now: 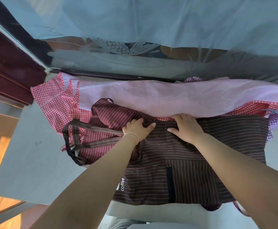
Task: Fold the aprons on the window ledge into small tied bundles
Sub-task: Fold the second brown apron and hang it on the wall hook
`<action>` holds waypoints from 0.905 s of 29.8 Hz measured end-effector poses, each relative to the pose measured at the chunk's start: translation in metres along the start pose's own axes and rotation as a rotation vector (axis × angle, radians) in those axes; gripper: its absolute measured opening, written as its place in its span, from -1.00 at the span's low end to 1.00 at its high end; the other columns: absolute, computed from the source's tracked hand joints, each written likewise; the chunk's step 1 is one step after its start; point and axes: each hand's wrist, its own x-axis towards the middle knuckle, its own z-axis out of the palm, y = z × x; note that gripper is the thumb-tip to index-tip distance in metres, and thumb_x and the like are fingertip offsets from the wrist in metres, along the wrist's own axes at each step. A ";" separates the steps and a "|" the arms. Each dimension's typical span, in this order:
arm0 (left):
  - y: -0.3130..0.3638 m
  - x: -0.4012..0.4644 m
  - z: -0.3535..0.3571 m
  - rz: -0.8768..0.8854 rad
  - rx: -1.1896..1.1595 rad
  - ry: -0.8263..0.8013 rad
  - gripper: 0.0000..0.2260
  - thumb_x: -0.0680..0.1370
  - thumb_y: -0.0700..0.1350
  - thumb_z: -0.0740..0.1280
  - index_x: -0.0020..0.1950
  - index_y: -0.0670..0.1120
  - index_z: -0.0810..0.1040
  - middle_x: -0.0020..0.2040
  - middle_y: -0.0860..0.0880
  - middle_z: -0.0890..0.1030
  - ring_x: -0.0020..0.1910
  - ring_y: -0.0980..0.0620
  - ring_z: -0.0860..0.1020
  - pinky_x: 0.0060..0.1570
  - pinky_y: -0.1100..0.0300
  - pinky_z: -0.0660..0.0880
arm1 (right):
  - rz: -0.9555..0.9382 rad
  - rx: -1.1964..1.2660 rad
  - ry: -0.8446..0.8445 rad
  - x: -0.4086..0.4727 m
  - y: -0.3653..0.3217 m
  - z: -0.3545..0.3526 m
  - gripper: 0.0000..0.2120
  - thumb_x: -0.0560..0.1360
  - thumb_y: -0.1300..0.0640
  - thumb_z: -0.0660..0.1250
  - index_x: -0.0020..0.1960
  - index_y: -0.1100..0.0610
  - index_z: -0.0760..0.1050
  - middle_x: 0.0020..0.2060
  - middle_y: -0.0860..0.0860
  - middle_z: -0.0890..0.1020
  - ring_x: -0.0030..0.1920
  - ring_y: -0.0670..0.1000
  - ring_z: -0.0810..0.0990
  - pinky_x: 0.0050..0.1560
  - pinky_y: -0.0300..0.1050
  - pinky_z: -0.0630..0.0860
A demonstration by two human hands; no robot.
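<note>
While both hands work its far edge, the brown striped apron [192, 171] lies spread across the window ledge [32, 162], w/ its "coffee" print toward the near edge and some cloth hanging over that edge. Left hand [137, 129] has fingers curled into a bunched ridge of the fabric, thumb out flat, prob. gathering the bib end so it can be folded over. Right hand [184, 128] is flat, fingers straight, palm pressing the cloth down; looks like an anchor so the apron doesn't slide while the other side gets pulled. A maroon striped apron [108, 121] sits partly underneath toward the ledge's left end, and the dark straps [79, 141] loop loose beside it, free for tying later. Behind, along the window side of the ledge, a pale pink check apron [176, 96] stretches nearly end to end over a red gingham apron [52, 96]. Purple check cloth [275, 121] peeks out at the right end. Folding seems early; no bundle tied yet.
</note>
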 end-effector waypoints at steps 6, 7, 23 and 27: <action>0.019 0.005 -0.008 -0.129 -0.811 -0.130 -0.52 0.54 0.06 0.35 0.36 -0.19 0.43 0.30 -0.12 0.51 0.22 -0.07 0.50 0.33 0.03 0.36 | -0.034 -0.119 -0.059 0.003 0.001 0.008 -0.49 0.53 -0.22 0.22 0.35 0.08 0.36 0.35 0.04 0.39 0.39 0.08 0.30 0.42 0.03 0.22; 0.021 0.004 -0.011 -0.126 -0.880 -0.089 -0.62 0.55 0.03 0.34 0.26 -0.19 0.50 0.21 -0.12 0.57 0.12 -0.03 0.54 0.30 0.01 0.39 | -0.039 -0.143 -0.054 0.004 0.002 0.009 -0.53 0.55 -0.20 0.21 0.30 0.09 0.40 0.31 0.05 0.42 0.36 0.08 0.33 0.39 0.02 0.23; 0.014 0.030 -0.077 0.069 -0.231 -0.157 -0.36 0.54 0.33 0.04 0.43 -0.10 0.34 0.37 -0.11 0.46 0.32 -0.09 0.45 0.35 -0.10 0.36 | 0.005 -0.126 -0.075 0.005 0.025 -0.009 -0.29 0.43 -0.49 -0.01 0.20 0.05 0.45 0.12 -0.02 0.60 0.16 0.04 0.54 0.28 0.04 0.38; -0.002 0.013 -0.014 0.158 0.165 -0.172 -0.41 0.46 0.30 0.31 0.33 -0.06 0.39 0.26 -0.03 0.53 0.19 -0.06 0.52 0.25 -0.04 0.44 | 0.020 -0.164 -0.213 -0.001 0.044 -0.028 -0.17 0.33 -0.54 0.13 0.34 0.06 0.35 0.30 0.02 0.50 0.31 0.08 0.45 0.39 0.09 0.28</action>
